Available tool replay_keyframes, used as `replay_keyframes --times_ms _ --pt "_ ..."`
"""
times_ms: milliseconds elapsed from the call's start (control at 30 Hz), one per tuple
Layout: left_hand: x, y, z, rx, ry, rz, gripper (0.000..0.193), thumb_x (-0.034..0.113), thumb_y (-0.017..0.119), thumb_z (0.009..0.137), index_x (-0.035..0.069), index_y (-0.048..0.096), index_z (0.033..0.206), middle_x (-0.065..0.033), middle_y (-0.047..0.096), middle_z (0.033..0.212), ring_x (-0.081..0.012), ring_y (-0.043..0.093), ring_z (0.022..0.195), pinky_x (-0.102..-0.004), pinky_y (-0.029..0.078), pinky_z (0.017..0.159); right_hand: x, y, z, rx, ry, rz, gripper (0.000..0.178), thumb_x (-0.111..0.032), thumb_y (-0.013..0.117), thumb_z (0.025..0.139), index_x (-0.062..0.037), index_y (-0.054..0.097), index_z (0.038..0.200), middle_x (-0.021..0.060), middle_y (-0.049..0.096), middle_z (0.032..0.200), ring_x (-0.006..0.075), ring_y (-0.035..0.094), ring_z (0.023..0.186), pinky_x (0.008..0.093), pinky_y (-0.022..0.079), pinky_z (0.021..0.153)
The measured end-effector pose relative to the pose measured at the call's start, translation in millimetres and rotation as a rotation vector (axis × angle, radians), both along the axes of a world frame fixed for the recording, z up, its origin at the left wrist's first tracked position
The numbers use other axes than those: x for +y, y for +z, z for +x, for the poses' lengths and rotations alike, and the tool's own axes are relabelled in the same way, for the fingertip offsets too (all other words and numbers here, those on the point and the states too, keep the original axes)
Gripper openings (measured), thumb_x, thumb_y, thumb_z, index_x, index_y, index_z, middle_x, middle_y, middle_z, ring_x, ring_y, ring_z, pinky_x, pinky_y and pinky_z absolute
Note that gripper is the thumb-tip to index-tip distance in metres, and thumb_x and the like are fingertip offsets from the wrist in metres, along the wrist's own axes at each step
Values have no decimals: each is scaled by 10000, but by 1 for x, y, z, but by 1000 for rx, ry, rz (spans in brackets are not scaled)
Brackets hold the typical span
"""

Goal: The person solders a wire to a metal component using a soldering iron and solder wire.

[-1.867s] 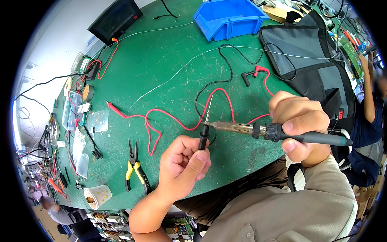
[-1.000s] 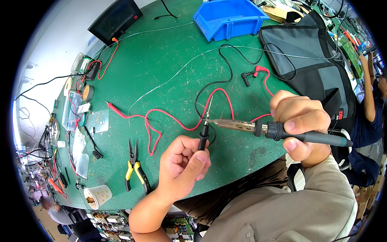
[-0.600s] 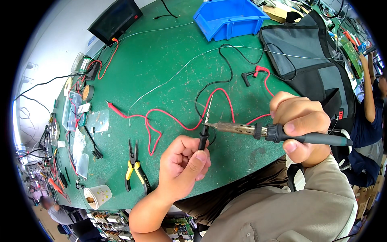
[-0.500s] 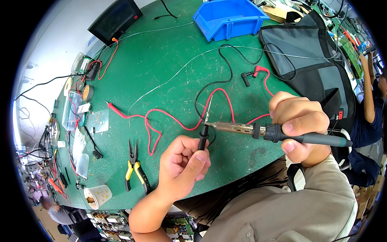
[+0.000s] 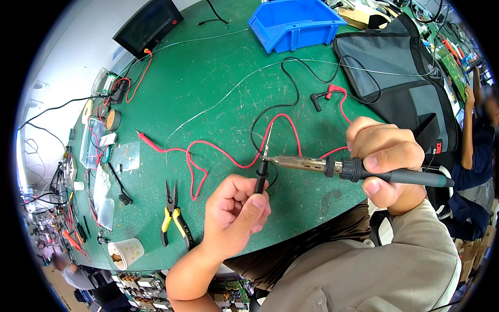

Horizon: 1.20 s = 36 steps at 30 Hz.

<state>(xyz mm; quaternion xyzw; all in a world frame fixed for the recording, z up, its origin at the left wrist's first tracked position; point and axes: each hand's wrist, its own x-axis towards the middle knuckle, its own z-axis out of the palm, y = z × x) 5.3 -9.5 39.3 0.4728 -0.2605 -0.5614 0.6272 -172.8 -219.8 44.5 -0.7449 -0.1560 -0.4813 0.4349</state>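
Observation:
My left hand is closed around the lower part of a black test probe, held upright with its thin metal tip pointing away from me. In my right hand is a soldering iron with a dark handle, lying roughly level and pointing left. Its tip meets the probe near the base of the metal part; whether they actually touch is too small to tell. A black lead runs from the probe area across the green table. The matching red test probe lies to the left, its red lead winding behind my hands.
Yellow-and-black long-nose pliers lie left of my left hand, near a black brush and a paper cup. A blue bin and a dark screen stand at the back. A grey-black tool bag covers the right side; another person sits beyond it.
My hands, the probe and the soldering iron stay almost in place, shifting only very slightly. At the far right, the other person's arm has moved.

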Motion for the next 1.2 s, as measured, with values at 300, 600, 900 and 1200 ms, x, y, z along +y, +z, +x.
replay_keyframes --times_ms 300,600,900,1200 --pt "0 0 0 -9 -3 -3 133 66 517 965 6 500 1082 -47 568 769 -54 447 560 -197 365 484 1 1 0 3 -7 -1 186 -53 691 753 18 569 875 76 555 641 184 511 496 341 422 501" --pt "0 -1 0 6 -5 -13 137 70 522 966 5 500 1084 -52 572 777 -55 445 559 -198 366 483 -1 2 -2 -2 -5 0 205 -43 686 750 24 558 895 84 551 659 182 499 505 347 422 511" --pt "0 -1 0 10 -4 -6 135 73 521 967 2 503 1081 -57 585 785 -57 451 550 -197 368 481 -3 3 -5 8 -3 7 221 -20 668 744 27 551 925 93 557 699 183 500 526 352 420 526" --pt "0 -1 2 22 -16 -12 171 95 490 985 -14 510 1114 -59 591 772 -58 443 537 -198 360 477 -3 3 -6 14 -1 8 225 -24 671 750 28 550 933 94 555 694 184 499 528 359 423 534"
